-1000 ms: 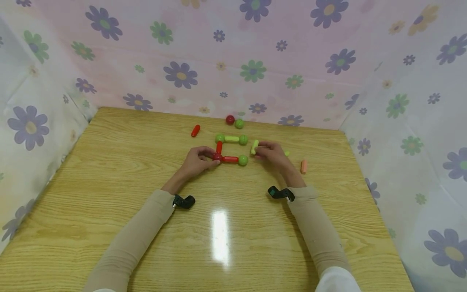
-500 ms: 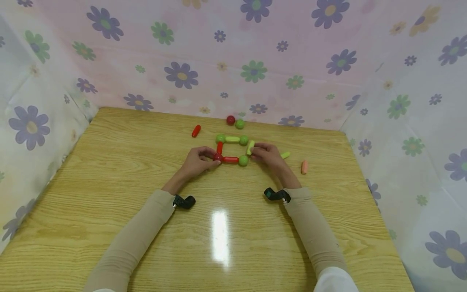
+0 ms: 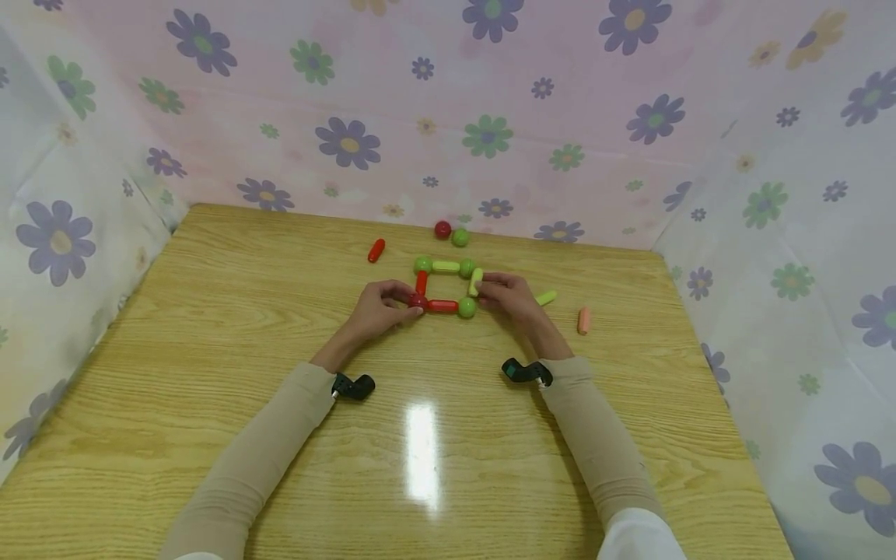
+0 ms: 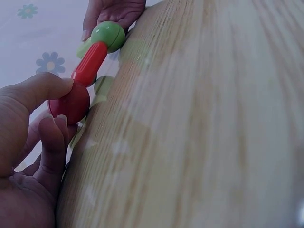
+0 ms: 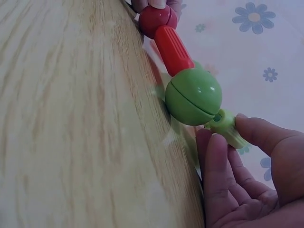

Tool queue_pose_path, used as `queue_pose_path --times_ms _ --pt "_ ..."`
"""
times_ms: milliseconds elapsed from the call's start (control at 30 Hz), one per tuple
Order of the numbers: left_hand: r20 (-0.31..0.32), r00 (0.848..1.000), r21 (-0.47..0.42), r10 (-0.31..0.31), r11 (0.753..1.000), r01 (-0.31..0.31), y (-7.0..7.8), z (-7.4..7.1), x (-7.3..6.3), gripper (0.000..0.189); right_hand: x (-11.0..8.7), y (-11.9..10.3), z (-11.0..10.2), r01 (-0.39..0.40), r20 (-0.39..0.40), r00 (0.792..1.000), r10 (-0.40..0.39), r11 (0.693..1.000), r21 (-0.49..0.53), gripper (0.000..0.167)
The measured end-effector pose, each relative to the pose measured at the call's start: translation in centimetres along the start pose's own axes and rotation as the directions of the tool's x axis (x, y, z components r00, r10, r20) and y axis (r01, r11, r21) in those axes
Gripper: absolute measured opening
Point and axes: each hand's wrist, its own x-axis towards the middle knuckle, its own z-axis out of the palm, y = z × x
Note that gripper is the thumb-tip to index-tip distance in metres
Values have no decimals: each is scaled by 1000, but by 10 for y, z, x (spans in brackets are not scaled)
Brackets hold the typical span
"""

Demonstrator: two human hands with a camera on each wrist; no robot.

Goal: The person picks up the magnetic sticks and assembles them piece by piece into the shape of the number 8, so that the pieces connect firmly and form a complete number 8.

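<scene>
My left hand (image 3: 380, 313) pinches a red ball (image 4: 71, 102) between thumb and fingers at the near left corner of a ball-and-rod frame lying on the table. From that ball a red rod (image 3: 443, 306) runs right to a green ball (image 5: 194, 96), and another red rod (image 3: 421, 283) runs back to a green ball (image 3: 423, 266). Along the far side a yellow-green rod (image 3: 446, 267) leads to another green ball (image 3: 467, 268). My right hand (image 3: 514, 299) pinches a yellow-green rod (image 5: 228, 127) at the frame's right side, its end against or very near the near green ball.
Behind the frame lie a loose red ball (image 3: 442, 229) and a green ball (image 3: 460, 237). A red rod (image 3: 376, 250) rests at the back left. Right of my right hand are a yellow-green rod (image 3: 547, 298) and an orange rod (image 3: 584, 320). Flowered cloth (image 3: 392, 101) borders the table.
My right hand has moved left with the yellow-green rod, bringing it to the gap between the two right-hand green balls. My left hand has stayed on the red ball.
</scene>
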Motion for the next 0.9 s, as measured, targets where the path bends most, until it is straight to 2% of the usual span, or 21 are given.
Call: queue_pose_path --times_ms 167,633,900 --pt "3 1000 2 -3 1000 3 -1 0 0 31 0 -2 4 -8 3 1000 8 998 -64 51" --pt "-8 1000 -1 11 1000 -11 -2 1 1 30 4 -4 7 -24 -20 1000 21 989 -148 48" --pt "-11 1000 -5 22 1000 -22 -4 2 1 33 7 -7 5 -37 -8 999 36 976 -213 51"
